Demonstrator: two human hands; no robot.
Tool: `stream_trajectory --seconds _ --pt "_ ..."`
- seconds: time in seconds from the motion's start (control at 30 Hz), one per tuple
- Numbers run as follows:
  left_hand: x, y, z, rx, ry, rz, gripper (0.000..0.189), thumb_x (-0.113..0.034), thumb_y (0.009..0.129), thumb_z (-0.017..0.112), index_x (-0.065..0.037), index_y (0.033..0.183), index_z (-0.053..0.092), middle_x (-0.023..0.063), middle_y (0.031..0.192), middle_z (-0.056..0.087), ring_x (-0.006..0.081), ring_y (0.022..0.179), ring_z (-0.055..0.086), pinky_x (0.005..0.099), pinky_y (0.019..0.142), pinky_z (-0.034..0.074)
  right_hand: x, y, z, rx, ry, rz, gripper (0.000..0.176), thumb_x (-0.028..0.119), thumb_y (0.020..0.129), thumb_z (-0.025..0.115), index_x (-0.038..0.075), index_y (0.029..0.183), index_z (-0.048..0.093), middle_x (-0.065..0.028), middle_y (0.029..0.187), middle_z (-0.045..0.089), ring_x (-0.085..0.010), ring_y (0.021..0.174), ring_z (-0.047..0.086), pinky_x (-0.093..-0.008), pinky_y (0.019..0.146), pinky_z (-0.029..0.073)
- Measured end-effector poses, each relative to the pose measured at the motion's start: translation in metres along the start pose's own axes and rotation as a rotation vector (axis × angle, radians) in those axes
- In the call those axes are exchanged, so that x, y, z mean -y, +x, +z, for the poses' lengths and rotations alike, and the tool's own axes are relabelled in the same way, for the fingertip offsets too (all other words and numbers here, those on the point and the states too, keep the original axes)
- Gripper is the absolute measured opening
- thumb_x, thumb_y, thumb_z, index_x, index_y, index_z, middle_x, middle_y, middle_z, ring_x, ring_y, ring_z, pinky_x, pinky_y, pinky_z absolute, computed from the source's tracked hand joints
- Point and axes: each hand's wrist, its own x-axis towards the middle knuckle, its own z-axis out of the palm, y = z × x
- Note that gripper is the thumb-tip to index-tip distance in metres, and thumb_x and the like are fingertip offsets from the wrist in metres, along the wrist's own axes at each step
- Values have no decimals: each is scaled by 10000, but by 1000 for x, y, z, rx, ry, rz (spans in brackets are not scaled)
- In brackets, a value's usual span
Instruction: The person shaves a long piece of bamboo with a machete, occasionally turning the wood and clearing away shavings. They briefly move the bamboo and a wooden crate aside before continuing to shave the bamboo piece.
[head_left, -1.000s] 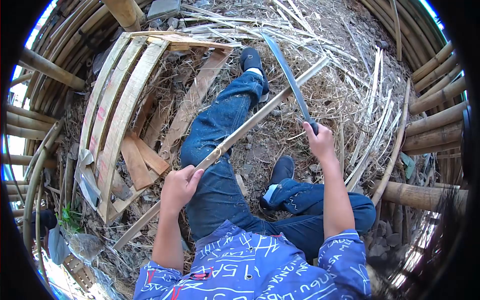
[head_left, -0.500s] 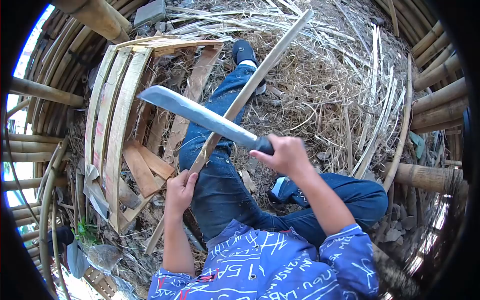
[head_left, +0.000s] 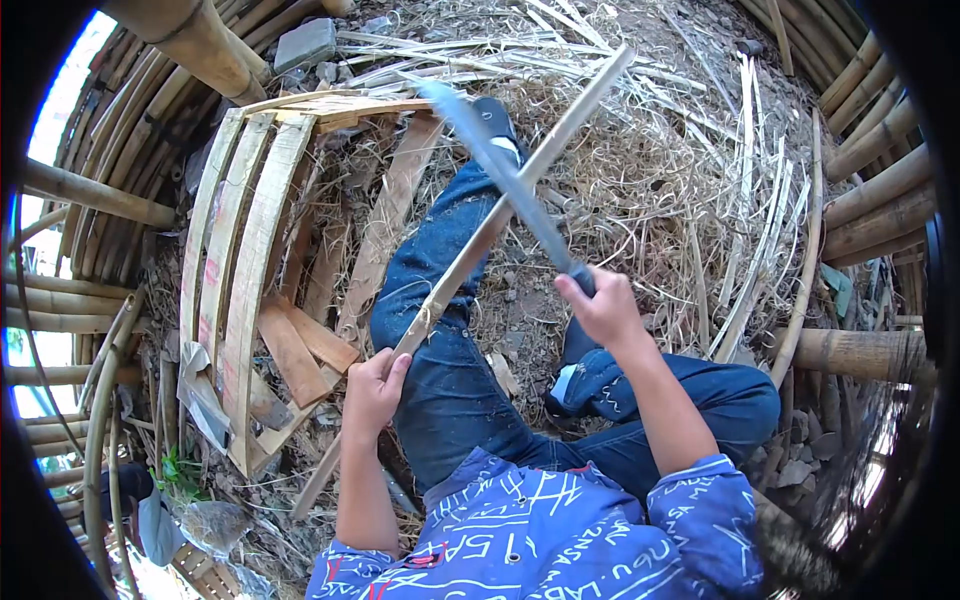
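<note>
While a curved bamboo frame lies on the ground well left of the fingers, the left hand has its fingers wrapped tight around the lower part of a long bamboo strip. The strip slants up and away over the person's outstretched leg. To the right, the right hand has its fingers closed around the handle of a machete, whose blade crosses the strip above both hands. Loose bamboo slivers litter the ground beyond the right fingers.
</note>
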Motion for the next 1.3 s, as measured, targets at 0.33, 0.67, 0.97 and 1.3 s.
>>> stream_trajectory --seconds 0.33,0.67,0.97,1.3 --pt "18 -1 7 -76 -60 62 358 -198 942 605 31 699 474 90 527 348 106 521 315 328 462 304 16 4 1 192 -618 -428 639 708 793 567 77 699 586 -117 587 626 -291 557 657 -396 514 502" --pt "-5 -2 -1 -26 38 47 331 -226 937 605 29 738 534 176 533 417 239 456 348 367 470 342 -32 60 -55 -72 -508 40 624 660 834 564 49 781 678 -179 696 669 -360 704 684 -456 658 544" --pt "-13 0 -7 34 105 13 306 -263 931 602 21 820 613 225 588 482 307 472 437 399 503 382 -42 -15 25 -163 33 98 522 513 865 615 12 723 641 -161 589 607 -323 582 631 -414 579 483" --pt "-5 -6 2 -50 50 88 351 -298 941 579 29 814 598 248 648 540 398 569 531 427 546 416 -13 -70 56 -138 144 123 570 538 858 621 -15 722 635 -184 609 611 -321 608 634 -412 591 468"
